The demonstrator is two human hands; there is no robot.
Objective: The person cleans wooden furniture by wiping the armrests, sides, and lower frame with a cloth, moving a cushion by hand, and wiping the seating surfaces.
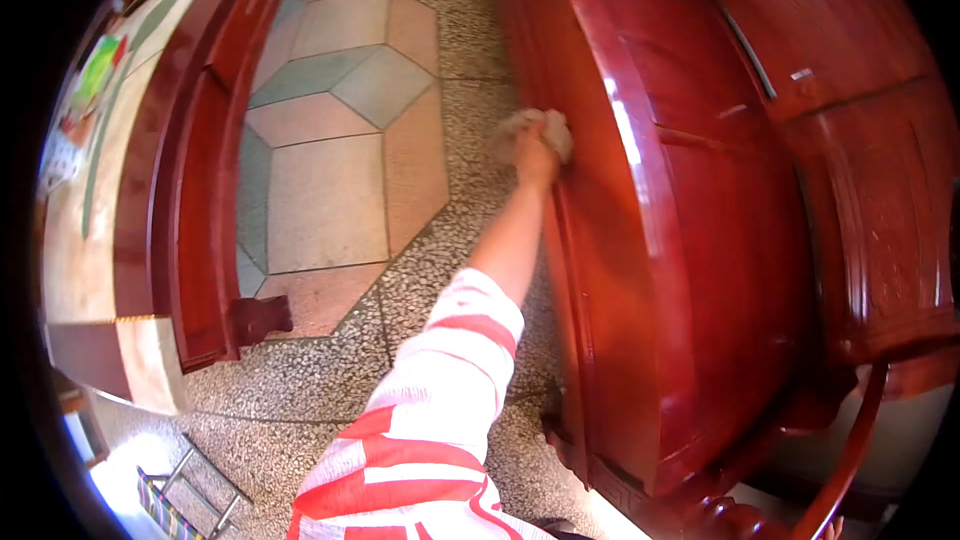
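My left hand is closed round a pale, greyish-beige cloth, which is bunched and smeared by motion. The arm, in a red-and-white striped sleeve, stretches forward. Hand and cloth are against the front face of a glossy reddish-brown wooden bench, below its seat edge. At the bottom right edge, a sliver of my right hand shows beside the curved wooden armrest; its fingers are mostly cut off.
A low table with a dark red wooden frame and pale top stands at left, bearing a green packet. Its carved foot juts onto the patterned stone floor. A metal-framed folding stool is at lower left. The bench's backrest rises at right.
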